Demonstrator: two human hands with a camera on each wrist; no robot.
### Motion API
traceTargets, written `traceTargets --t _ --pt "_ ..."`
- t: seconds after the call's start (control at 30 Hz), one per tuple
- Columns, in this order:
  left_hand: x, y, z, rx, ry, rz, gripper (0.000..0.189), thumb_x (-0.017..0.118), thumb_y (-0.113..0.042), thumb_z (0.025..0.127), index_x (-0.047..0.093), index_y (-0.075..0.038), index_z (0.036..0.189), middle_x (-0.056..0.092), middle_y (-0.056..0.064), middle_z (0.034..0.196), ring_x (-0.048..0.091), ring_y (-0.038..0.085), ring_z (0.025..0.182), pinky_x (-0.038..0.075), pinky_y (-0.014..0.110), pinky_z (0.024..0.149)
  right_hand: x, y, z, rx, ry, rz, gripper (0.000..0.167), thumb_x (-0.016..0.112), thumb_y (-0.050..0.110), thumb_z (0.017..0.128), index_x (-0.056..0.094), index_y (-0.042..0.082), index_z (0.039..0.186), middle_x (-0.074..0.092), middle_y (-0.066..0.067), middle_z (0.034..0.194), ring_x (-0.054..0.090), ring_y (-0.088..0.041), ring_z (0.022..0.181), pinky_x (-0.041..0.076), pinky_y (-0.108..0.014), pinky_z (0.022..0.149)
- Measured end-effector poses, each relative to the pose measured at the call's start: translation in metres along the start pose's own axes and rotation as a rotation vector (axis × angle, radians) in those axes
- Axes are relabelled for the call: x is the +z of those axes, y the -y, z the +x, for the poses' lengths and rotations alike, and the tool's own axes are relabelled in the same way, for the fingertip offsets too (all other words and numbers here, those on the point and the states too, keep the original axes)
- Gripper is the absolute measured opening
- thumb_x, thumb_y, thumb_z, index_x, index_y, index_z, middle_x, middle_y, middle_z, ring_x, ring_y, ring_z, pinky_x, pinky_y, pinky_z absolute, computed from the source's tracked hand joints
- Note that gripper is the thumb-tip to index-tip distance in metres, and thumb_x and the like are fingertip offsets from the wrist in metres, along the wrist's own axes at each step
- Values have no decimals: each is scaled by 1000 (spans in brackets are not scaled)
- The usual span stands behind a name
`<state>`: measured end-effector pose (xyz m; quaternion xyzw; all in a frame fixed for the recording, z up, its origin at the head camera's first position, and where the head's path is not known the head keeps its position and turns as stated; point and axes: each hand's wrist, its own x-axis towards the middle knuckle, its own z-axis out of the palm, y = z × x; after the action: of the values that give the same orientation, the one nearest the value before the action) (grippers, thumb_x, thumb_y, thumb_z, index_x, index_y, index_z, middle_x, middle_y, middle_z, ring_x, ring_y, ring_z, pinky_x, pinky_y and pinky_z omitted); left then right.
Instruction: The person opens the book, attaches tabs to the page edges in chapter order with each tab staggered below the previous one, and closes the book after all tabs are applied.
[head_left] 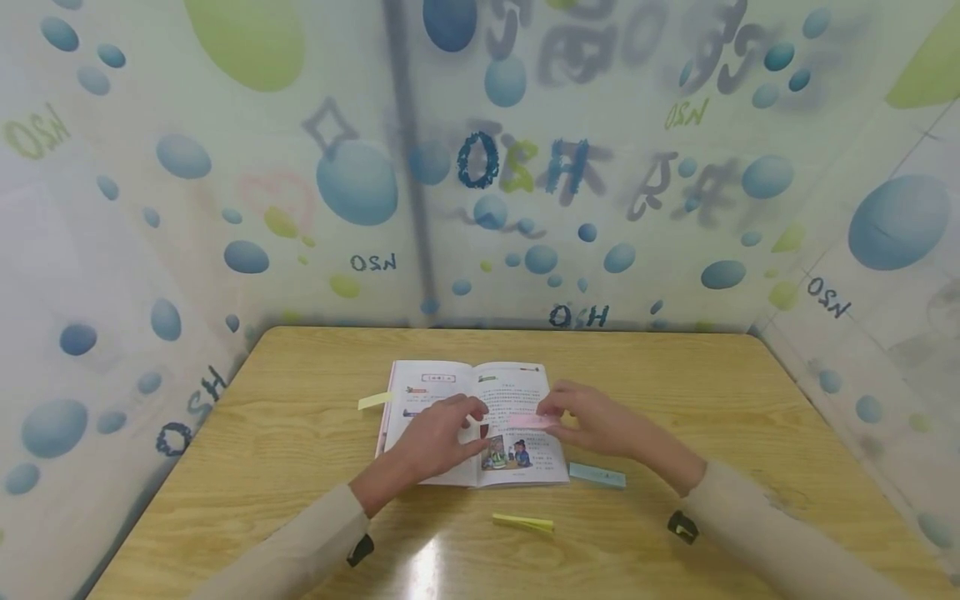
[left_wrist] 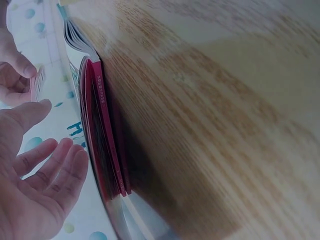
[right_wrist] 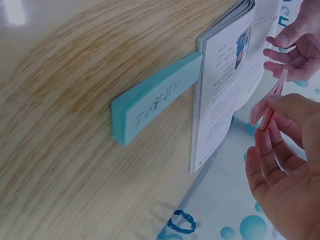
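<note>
An open book (head_left: 510, 387) with printed text and a colour picture lies on the table. Over its right page, my right hand (head_left: 600, 421) pinches a pad of narrow pink sticky notes (head_left: 528, 421) between thumb and fingers. In the right wrist view the pink pad (right_wrist: 272, 102) is slightly fanned apart at one end. My left hand (head_left: 435, 435) hovers over the middle of the book, with its fingers apart and loosely bent. From the left wrist, that hand (left_wrist: 40, 185) shows nothing between thumb and fingers, close to the pink pad (left_wrist: 37, 85).
A blue-green sticky-note pad (right_wrist: 155, 100) with handwriting lies by the book's right edge. Nearer me is a yellow strip (head_left: 522, 523), partly split. Another pale yellow strip (head_left: 373, 402) sticks out from the book's left side. A patterned wall (head_left: 487, 275) borders the wooden table (head_left: 315, 375).
</note>
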<state>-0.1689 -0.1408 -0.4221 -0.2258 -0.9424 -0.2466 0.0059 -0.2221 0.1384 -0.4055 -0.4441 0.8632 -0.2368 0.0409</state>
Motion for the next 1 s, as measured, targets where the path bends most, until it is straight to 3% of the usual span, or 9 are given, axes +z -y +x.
traceTargets --t 0.33,0.6,1.0 --pt "1 -4 2 6 -4 -93 40 76 -28 94 66 -6 127 69 4 114 68 18 98 56 30 81 5 6 8 2 19 -10 20 74 15 95 73 15 115 62 10 107 58 -6 97 53 -30 86" --pt "5 -6 5 62 -34 -135 38 77 -20 93 68 -3 125 71 9 115 70 18 94 56 25 76 7 14 13 -22 16 -4 18 74 13 95 72 14 113 62 9 106 58 -6 97 53 -31 87" --pt "6 -10 7 71 -40 -133 19 77 -17 93 75 -12 111 73 -1 106 67 8 88 55 23 75 9 16 13 -5 25 -11 20 75 14 95 72 14 115 62 9 105 56 -6 93 52 -28 83"
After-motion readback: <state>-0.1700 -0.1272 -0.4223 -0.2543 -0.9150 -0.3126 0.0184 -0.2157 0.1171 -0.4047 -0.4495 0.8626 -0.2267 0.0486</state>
